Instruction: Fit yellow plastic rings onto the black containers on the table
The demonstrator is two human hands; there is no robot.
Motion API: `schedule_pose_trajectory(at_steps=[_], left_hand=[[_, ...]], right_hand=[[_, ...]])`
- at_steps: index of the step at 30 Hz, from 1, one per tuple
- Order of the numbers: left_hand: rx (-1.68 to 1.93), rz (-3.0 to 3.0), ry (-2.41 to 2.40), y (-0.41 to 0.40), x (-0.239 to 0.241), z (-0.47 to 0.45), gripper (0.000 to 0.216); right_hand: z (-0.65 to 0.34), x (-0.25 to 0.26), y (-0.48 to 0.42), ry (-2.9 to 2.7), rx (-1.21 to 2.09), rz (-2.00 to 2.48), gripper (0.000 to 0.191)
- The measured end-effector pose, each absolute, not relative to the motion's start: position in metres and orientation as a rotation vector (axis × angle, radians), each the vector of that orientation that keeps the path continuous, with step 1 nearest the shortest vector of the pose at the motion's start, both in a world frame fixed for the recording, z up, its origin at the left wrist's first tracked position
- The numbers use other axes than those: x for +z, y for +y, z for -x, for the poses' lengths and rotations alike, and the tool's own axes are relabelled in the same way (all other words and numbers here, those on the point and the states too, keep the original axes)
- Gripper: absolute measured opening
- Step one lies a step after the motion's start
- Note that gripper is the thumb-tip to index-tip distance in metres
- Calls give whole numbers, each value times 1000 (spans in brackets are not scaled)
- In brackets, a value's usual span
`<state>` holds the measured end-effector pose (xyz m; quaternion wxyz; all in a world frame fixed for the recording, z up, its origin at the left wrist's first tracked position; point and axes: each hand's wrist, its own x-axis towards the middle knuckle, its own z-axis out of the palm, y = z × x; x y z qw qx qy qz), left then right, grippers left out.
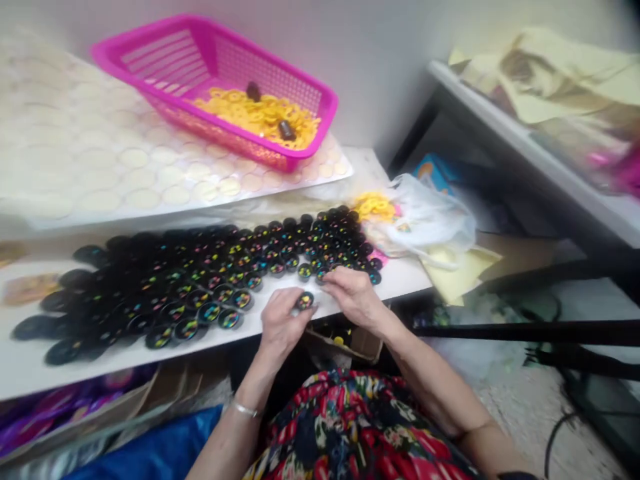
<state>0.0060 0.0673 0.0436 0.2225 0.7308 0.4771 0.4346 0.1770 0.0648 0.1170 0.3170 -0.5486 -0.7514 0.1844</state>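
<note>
While your left hand (281, 321) gripped one black cup (305, 301) nearer you than the pink basket (295, 157), its speckled face pointed up, likely for viewing.
Packed cups (237, 278), too crowded to count, stood between; two dark pieces (287, 130) lay in that single basket. Whether your right hand (356, 295) gripped anything was unclear.

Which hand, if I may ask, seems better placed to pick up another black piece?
Probably the right hand: it is beside the massed black pieces, while the left hand holds a single piece.
</note>
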Motion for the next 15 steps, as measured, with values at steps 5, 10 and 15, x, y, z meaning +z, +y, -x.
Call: schedule_pose_trajectory(at_steps=[5,10,15], left_hand=[[1238,-2070,1323,72,43,-6,19],[1254,-2089,1354,72,45,-5,20],[1265,-2115,1345,73,44,-4,23]], right_hand=[[-271,127,115,-1389,-14,1796,17],[-339,123,174,-1330,0,2073,24],[-335,118,200,-1407,46,2086,32]])
